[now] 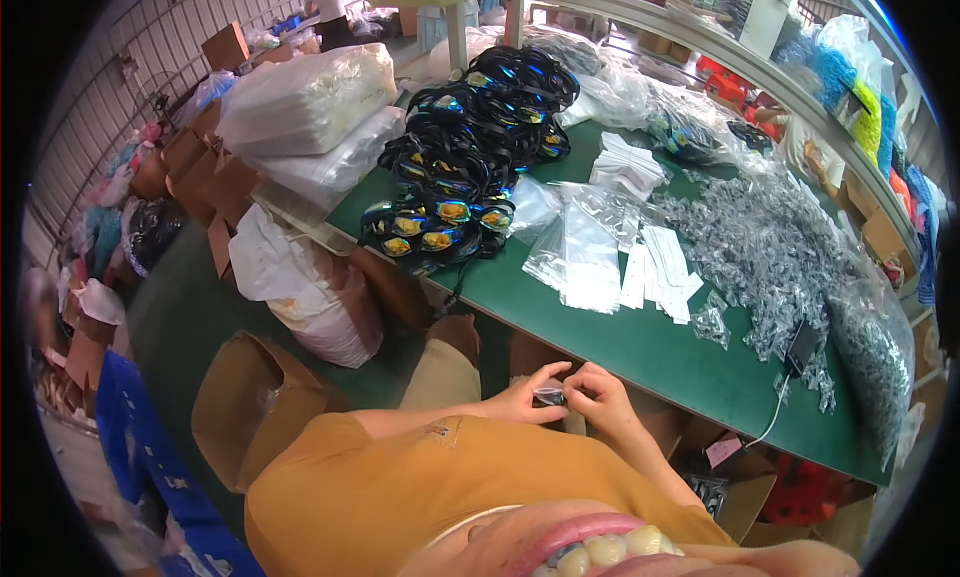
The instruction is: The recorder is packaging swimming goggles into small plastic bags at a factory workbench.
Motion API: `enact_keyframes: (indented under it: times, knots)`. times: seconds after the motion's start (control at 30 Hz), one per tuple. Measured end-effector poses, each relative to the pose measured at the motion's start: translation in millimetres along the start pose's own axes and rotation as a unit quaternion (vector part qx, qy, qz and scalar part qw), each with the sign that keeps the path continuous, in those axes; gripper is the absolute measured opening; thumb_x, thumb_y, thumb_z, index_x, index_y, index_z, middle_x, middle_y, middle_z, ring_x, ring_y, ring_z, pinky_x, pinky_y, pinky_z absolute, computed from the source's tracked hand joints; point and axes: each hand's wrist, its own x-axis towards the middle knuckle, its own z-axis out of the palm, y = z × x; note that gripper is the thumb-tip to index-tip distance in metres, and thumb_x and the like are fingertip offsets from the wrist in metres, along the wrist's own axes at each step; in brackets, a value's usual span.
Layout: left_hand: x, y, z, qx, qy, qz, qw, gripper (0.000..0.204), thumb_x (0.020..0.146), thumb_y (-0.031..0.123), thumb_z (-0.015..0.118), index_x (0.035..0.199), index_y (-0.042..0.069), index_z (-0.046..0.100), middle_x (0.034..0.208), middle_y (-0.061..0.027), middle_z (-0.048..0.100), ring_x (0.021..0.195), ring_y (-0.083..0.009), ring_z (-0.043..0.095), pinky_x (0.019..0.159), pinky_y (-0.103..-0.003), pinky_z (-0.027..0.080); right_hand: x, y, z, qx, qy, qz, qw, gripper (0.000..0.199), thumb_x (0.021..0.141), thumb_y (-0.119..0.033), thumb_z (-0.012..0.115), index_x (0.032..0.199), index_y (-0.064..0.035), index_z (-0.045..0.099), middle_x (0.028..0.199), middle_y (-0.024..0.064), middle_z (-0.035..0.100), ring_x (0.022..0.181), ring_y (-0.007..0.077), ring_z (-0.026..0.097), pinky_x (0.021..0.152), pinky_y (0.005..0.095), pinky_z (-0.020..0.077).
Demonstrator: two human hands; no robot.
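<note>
In front of my body, below the table's near edge, my two hands are close together. My left hand [517, 401] grips a small dark, shiny piece [548, 396] between thumb and fingers; its exact kind is too small to tell. My right hand [602, 401] pinches at the right end of that piece, its fingers closed. Across the table lies a big heap of black swim goggles [437, 222] with mirrored orange and blue lenses. Clear flat plastic bags [588, 262] are stacked to the right of the goggles, with white paper slips [660, 267] beside them.
A spread of small clear packets [760, 247] covers the right of the green table [510, 302]. A black device [801, 347] with a white cable lies among them. Wrapped white bundles [310, 102] stand at the left. Near my left are a white sack [305, 287] and a cardboard box [245, 407].
</note>
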Motion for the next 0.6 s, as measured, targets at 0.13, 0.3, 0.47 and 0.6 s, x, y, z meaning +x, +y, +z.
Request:
enact_keyframes:
  times: [0.13, 0.3, 0.47, 0.6]
  knots:
    - [-3.6, 1.0, -1.7, -0.012, 0.029, -0.003, 0.999, 0.083, 0.095, 0.020, 0.074, 0.158, 0.005, 0.023, 0.140, -0.0147, 0.054, 0.130, -0.0196, 0.052, 0.106, -0.036, 0.044, 2.0, -16.6, 1.7, -0.049, -0.015, 0.014, 0.999, 0.014, 0.085, -0.015, 0.073, 0.095, -0.0041, 0.073, 0.087, 0.0064, 0.061, 0.084, 0.0203, 0.060, 0.074, 0.0324, 0.0478]
    - [-1.2, -6.1, 4.2, 0.005, 0.023, 0.013, 1.000, 0.081, 0.094, 0.021, 0.075, 0.156, 0.003, 0.026, 0.141, -0.0146, 0.053, 0.130, -0.0200, 0.052, 0.105, -0.035, 0.045, 3.7, -11.2, 4.2, -0.156, -0.020, -0.085, 0.984, 0.012, 0.082, -0.013, 0.073, 0.091, -0.0045, 0.072, 0.087, 0.0088, 0.061, 0.088, 0.0277, 0.060, 0.078, 0.0380, 0.0480]
    - [-3.7, -6.8, 4.5, 0.044, 0.062, 0.057, 0.995, 0.082, 0.087, 0.029, 0.076, 0.153, 0.005, 0.032, 0.124, -0.0180, 0.067, 0.116, -0.0307, 0.066, 0.097, -0.039, 0.051, 1.1, -21.6, 11.4, -0.182, -0.009, -0.072, 0.981, 0.011, 0.081, -0.018, 0.070, 0.088, -0.0101, 0.073, 0.086, 0.0044, 0.062, 0.091, 0.0253, 0.061, 0.084, 0.0378, 0.0429]
    - [-4.8, -5.3, 3.8, 0.050, 0.065, 0.071, 0.994, 0.082, 0.088, 0.027, 0.075, 0.153, 0.005, 0.031, 0.125, -0.0181, 0.066, 0.119, -0.0302, 0.065, 0.098, -0.039, 0.050, 3.5, -37.0, 11.9, -0.216, -0.023, -0.072, 0.973, 0.012, 0.082, -0.020, 0.071, 0.089, -0.0103, 0.074, 0.086, 0.0043, 0.062, 0.092, 0.0254, 0.061, 0.083, 0.0381, 0.0428]
